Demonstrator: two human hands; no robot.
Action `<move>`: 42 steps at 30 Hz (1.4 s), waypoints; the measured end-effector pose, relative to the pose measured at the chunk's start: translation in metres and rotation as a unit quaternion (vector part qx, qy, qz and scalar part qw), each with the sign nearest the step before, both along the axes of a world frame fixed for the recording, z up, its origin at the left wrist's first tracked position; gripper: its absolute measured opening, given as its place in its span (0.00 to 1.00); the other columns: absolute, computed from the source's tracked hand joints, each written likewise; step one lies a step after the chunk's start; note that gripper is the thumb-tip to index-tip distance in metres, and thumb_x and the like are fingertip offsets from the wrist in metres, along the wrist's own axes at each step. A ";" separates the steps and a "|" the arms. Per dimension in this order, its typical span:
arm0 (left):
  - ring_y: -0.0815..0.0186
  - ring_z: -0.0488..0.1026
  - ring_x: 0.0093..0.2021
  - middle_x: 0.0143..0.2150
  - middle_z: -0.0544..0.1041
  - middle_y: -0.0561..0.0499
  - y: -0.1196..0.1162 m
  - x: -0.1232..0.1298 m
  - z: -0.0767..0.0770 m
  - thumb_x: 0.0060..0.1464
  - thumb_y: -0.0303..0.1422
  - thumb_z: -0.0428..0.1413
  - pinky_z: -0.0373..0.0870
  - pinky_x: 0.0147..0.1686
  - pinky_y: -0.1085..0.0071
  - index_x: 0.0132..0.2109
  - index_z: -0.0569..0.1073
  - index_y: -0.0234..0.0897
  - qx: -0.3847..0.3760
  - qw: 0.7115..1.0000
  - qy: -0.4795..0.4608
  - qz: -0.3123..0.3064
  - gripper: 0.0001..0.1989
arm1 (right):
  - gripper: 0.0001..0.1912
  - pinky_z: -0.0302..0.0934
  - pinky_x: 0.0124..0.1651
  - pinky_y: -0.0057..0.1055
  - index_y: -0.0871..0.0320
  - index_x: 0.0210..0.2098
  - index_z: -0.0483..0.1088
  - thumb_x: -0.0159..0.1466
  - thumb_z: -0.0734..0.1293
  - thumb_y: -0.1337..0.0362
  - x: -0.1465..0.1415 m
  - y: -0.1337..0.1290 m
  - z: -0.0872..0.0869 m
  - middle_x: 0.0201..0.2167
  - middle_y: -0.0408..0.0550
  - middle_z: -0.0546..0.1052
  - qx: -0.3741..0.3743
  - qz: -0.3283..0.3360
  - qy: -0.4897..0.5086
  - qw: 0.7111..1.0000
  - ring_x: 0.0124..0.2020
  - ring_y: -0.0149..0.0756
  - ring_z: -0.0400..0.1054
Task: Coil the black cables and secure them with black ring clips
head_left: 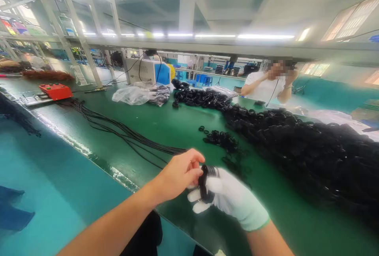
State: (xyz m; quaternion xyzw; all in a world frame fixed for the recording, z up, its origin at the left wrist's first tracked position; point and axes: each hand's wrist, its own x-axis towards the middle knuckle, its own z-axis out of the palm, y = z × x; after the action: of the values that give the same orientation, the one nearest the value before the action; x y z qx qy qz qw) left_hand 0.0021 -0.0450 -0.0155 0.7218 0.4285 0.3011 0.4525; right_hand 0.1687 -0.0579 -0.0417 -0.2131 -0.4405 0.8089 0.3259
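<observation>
My right hand (229,192), in a white knit glove, is closed round a small coil of black cable (204,185). Several black loops run round the gloved fingers. Bare and curled, my left hand (180,173) has its thumb and fingertips pinched at the left edge of that coil. What exactly lies between those fingertips is partly hidden. Behind my left hand, a bundle of long black cables (127,131) stretches along the green table (189,119) to the left. Just beyond my right hand lies a small heap of black rings (220,139).
A large pile of black coiled cables (296,149) covers the table's right side. Clear plastic bags (133,94) lie at the back. A red control box (55,91) stands far left, a white-and-blue machine (148,71) behind. Across the table is a person in a white shirt (251,84).
</observation>
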 end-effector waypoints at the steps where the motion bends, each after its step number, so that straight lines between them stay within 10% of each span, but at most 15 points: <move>1: 0.70 0.69 0.26 0.29 0.70 0.56 0.002 0.001 -0.001 0.53 0.29 0.49 0.66 0.25 0.75 0.42 0.66 0.38 -0.021 1.000 -0.008 0.000 0.09 | 0.18 0.68 0.35 0.38 0.63 0.42 0.68 0.55 0.69 0.59 0.001 0.002 -0.004 0.38 0.53 0.71 -0.011 0.001 0.017 1.000 0.33 0.35 0.70; 7: 0.69 0.67 0.27 0.26 0.72 0.55 0.013 0.010 -0.009 0.49 0.27 0.50 0.60 0.25 0.75 0.28 0.69 0.37 0.091 0.990 0.092 0.065 0.05 | 0.16 0.68 0.35 0.38 0.64 0.41 0.70 0.56 0.69 0.62 0.003 0.006 -0.018 0.36 0.54 0.73 -0.027 -0.049 -0.008 0.998 0.33 0.36 0.71; 21: 0.71 0.65 0.22 0.23 0.70 0.57 0.020 0.010 -0.031 0.46 0.30 0.53 0.57 0.21 0.76 0.32 0.68 0.37 -0.059 0.991 0.099 0.069 0.04 | 0.15 0.64 0.23 0.24 0.66 0.33 0.69 0.55 0.70 0.58 -0.010 0.003 -0.025 0.27 0.49 0.72 0.001 -0.043 -0.056 0.998 0.23 0.28 0.66; 32: 0.64 0.63 0.38 0.29 0.71 0.55 -0.029 0.005 -0.036 0.47 0.27 0.58 0.56 0.41 0.67 0.24 0.67 0.36 0.170 0.971 0.161 0.039 0.07 | 0.10 0.62 0.32 0.28 0.63 0.31 0.68 0.57 0.68 0.61 -0.014 0.007 -0.033 0.26 0.45 0.68 -0.017 -0.108 0.059 0.992 0.28 0.29 0.63; 42: 0.70 0.65 0.28 0.29 0.71 0.56 -0.004 0.006 -0.023 0.48 0.26 0.50 0.60 0.28 0.75 0.35 0.70 0.39 0.075 0.990 0.085 0.078 0.07 | 0.14 0.68 0.26 0.29 0.62 0.37 0.66 0.52 0.70 0.67 -0.001 -0.004 -0.020 0.30 0.46 0.69 -0.027 -0.058 -0.089 0.994 0.29 0.32 0.68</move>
State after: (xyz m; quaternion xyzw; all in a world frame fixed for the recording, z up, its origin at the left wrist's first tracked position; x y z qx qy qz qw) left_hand 0.0083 -0.0487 -0.0384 0.7408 0.4967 0.3046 0.3342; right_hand 0.1677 -0.0615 -0.0614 -0.3183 -0.4323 0.7782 0.3260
